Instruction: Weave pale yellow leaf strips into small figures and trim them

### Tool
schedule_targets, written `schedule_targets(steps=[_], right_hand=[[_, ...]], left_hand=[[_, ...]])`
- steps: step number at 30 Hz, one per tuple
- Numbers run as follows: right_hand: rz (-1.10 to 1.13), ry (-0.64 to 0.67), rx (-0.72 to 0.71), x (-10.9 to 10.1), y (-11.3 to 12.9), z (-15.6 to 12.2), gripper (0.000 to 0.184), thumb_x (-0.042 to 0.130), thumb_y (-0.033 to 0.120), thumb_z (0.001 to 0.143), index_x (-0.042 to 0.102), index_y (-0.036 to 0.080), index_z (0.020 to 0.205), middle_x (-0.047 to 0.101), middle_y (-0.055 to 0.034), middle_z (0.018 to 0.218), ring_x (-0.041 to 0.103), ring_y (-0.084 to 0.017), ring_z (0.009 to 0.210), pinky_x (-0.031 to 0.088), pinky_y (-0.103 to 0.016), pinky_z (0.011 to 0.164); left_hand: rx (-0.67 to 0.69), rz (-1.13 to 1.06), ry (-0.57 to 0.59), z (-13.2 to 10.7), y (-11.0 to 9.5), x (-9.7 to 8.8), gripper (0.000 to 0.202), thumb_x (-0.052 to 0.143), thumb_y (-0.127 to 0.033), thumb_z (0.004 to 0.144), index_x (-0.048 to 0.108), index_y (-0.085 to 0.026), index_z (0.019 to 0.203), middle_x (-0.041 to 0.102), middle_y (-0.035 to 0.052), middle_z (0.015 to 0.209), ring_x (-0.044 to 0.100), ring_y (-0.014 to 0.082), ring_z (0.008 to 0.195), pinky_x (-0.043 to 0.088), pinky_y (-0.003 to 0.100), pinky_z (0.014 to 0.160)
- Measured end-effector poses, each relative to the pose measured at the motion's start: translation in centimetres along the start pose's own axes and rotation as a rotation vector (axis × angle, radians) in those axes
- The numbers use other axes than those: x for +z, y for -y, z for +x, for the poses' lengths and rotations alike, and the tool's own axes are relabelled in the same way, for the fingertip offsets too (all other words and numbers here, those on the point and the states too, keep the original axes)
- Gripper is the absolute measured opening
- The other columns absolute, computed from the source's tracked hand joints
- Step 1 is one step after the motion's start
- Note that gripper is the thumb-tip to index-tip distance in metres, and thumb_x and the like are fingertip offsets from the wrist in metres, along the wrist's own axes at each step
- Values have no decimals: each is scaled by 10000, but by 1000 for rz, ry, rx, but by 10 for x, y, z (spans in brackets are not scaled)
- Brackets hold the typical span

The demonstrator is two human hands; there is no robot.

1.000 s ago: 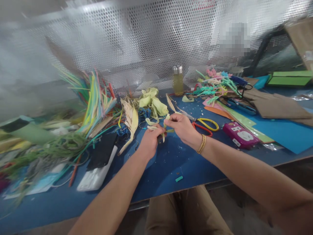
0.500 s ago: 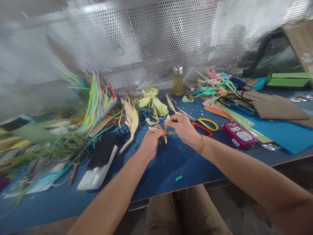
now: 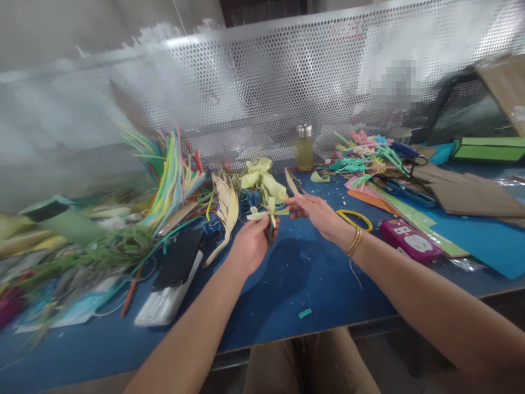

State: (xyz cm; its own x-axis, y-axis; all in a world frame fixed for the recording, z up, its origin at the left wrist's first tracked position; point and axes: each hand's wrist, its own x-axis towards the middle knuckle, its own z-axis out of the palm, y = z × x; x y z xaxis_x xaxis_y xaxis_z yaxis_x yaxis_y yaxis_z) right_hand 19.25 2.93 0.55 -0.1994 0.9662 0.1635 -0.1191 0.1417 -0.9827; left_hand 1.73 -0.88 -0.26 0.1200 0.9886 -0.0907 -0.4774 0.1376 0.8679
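The flat blue counter (image 3: 273,298) has open room toward its front edge. Over its middle, the right hand (image 3: 315,214), fingers loosely extended, is just beside the left hand (image 3: 253,241), which pinches a pale-green, star-shaped flower of husk-like strips (image 3: 271,206).

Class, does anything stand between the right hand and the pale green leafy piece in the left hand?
Nothing visible does: the right hand is open beside the pale green leafy piece, which the left hand holds. Whether the right fingertips touch one of its tips cannot be told.
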Motion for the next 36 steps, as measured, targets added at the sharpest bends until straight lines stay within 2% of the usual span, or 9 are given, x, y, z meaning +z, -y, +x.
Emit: schedule_targets(steps=[4,11,13,18,21,25,27,31,36], right_hand=[[-5,44,-15,2,-5,0,278,673,448,763,686,173,798,683,-49,803,609,-148,716,495,-305,724],[-158,66,-94,6,-7,-3,217,709,374,720,643,172,675,617,5,633,526,-114,618,424,-262,629],[-98,60,-35,9,-8,-5,223,700,349,720,608,175,617,593,10,586,511,-105,586,415,-251,608],[181,110,257,17,-9,-8,160,696,281,688,618,155,630,612,-5,615,507,-83,545,408,-228,568],[178,137,258,16,-10,-8,189,654,317,748,638,146,669,629,-26,644,539,-97,570,431,-243,590],[-131,17,-15,5,-8,-4,243,527,344,861,675,163,796,662,-46,708,572,-132,633,457,-279,636],[-371,-39,-255,0,-6,-3,173,542,259,845,685,183,905,678,-45,788,585,-150,698,468,-302,697],[-772,-46,-710,-4,1,-6,266,637,163,788,686,221,1043,680,-73,1039,568,-229,1000,412,-402,925],[-924,27,-861,0,7,-10,192,639,203,830,726,278,984,694,-35,1080,517,-243,1063,365,-422,947]], left_hand=[[72,53,-4,0,-1,-1,233,796,-187,622,695,-153,829,664,35,797,581,129,736,435,233,649],[120,156,2,5,7,-2,233,820,-226,622,703,-162,813,606,-6,686,485,91,595,348,228,550],[157,151,-20,6,10,-2,251,826,-228,611,704,-163,820,600,-17,679,464,81,577,336,227,547],[257,65,-86,8,13,1,259,832,-210,573,688,-175,786,640,-10,752,506,91,624,369,237,594],[225,73,-105,6,10,0,249,833,-238,589,689,-170,779,650,-1,771,537,98,660,396,239,628],[124,61,-92,4,6,0,259,844,-245,594,685,-169,784,649,-3,757,566,101,695,416,230,654],[88,41,-88,2,5,0,267,850,-247,591,684,-166,784,646,-1,752,569,103,696,422,228,646],[66,40,-70,1,3,0,259,849,-282,603,690,-155,764,626,4,735,546,96,669,418,217,612],[87,147,-1,0,3,-3,217,816,-324,653,711,-160,749,619,14,728,524,96,660,403,213,594]])
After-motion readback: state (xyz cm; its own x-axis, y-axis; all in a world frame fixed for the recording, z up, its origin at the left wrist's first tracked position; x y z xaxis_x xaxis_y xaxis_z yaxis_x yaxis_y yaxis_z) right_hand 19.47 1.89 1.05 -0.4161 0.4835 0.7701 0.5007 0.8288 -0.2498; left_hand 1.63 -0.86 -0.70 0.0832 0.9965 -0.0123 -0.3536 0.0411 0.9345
